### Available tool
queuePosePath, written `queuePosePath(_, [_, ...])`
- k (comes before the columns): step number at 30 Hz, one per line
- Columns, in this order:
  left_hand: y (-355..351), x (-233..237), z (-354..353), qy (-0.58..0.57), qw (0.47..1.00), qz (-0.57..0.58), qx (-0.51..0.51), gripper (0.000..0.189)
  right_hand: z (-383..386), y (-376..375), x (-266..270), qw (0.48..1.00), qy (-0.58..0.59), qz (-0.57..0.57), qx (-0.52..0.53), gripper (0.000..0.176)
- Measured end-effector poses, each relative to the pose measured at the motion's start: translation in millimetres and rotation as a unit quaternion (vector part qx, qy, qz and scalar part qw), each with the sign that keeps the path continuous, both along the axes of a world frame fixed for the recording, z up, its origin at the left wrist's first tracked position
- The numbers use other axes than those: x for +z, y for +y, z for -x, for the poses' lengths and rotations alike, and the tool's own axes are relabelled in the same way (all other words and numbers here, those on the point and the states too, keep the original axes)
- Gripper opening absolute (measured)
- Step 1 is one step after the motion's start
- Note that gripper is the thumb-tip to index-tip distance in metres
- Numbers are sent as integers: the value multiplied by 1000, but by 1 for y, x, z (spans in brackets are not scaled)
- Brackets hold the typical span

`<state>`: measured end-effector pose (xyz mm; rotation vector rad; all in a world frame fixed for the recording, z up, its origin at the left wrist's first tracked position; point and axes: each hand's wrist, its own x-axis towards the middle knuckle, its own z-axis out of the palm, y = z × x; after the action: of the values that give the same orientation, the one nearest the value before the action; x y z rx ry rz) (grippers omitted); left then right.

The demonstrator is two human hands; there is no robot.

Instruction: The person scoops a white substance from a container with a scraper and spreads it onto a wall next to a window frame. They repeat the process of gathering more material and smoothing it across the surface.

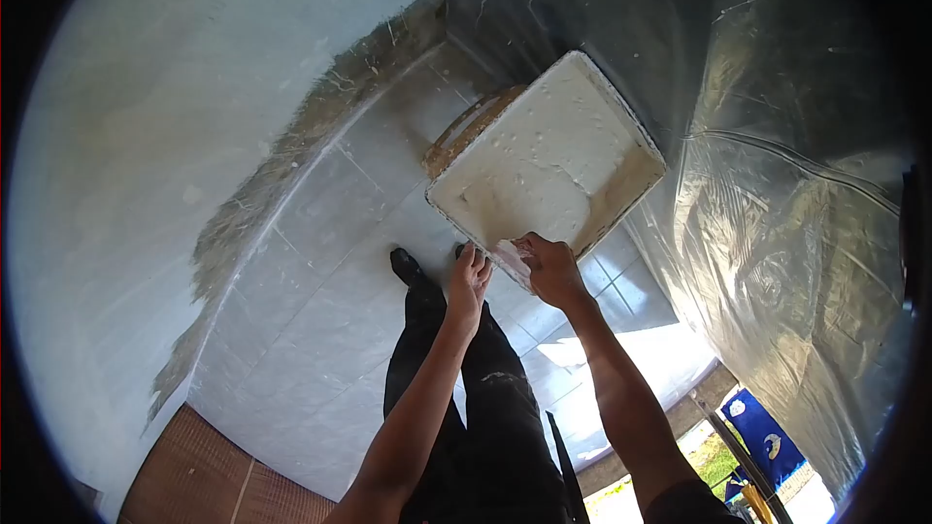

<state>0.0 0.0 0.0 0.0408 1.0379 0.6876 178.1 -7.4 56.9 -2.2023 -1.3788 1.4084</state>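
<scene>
Right now, step: you seem to be working a pale piece (512, 254) at the tray's near edge; whether you are loading it, wiping it or scraping with it, you cannot tell from this view.

Right hand: your right hand (555, 274) is closed around the pale piece, fingers curled over the near corner of the tray.

Left hand: your left hand (466, 286) reaches up beside the same edge, fingertips close to the rim; whether they grip it or only touch it is unclear.

Tray: the tray (621, 199) sits tipped in your view, in front of your feet, with a round brown support (439, 157) showing under its far left side.

White mix: the white mix (544, 150) spreads over the tray's bottom, pitted and streaked.

Wall: the wall (175, 116) stands to your left, pale above, with a rough grey band (320, 126) along its foot.

Plastic sheet: the plastic sheet (777, 252) hangs to your right, creased and shiny.

Next move, in judgement: any shift from this pose calls for a firm right-hand hold, a level lift clear of the rim, and little weight on the tray's edge, lest it tilt.
</scene>
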Motion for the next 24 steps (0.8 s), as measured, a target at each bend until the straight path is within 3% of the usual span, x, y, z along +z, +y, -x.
queuePosePath(2, [0, -4, 8, -55, 998, -25, -30, 32, -1, -1, -1, 998, 39, -30, -32, 37])
queuePosePath(6, [-5, -18, 5, -58, 998, -8, -28, 39, -17, -5, -4, 998, 42, -32, -28, 30])
queuePosePath(8, [0, -4, -2, 26, 999, 29, -35, 64, -28, -13, -20, 990, 101, 2, -94, 33])
queuePosePath(9, [3, 3, -2, 27, 999, 28, -35, 64, -36, -21, -31, 990, 102, 1, -95, 33])
queuePosePath(11, [8, 13, -1, 30, 997, 15, -75, 83, -52, -36, -51, 946, 253, 38, -200, 40])
queuePosePath(12, [11, 15, 1, 29, 997, 14, -76, 83, -54, -36, -40, 922, 297, 56, -241, 46])
queuePosePath(16, [14, 21, 8, 55, 993, -4, -101, 87, -57, -46, -19, 869, 365, 105, -318, 48])
queuePosePath(18, [16, 28, 10, 78, 992, -11, -101, 85, -54, -57, -19, 806, 445, 54, -386, 50])
queuePosePath(19, [17, 34, 12, 88, 990, -24, -107, 84, -53, -63, -17, 807, 446, 49, -383, 50])
queuePosePath(21, [20, 49, 16, 96, 988, -48, -110, 82, -50, -70, -6, 712, 570, -48, -407, 56])
queuePosePath(23, [21, 64, 21, 83, 985, -92, -121, 80, -42, -62, 18, 734, 553, -53, -389, 65])
queuePosePath(24, [24, 78, 22, 85, 981, -113, -134, 79, -37, -55, 39, 699, 577, -68, -417, 65])
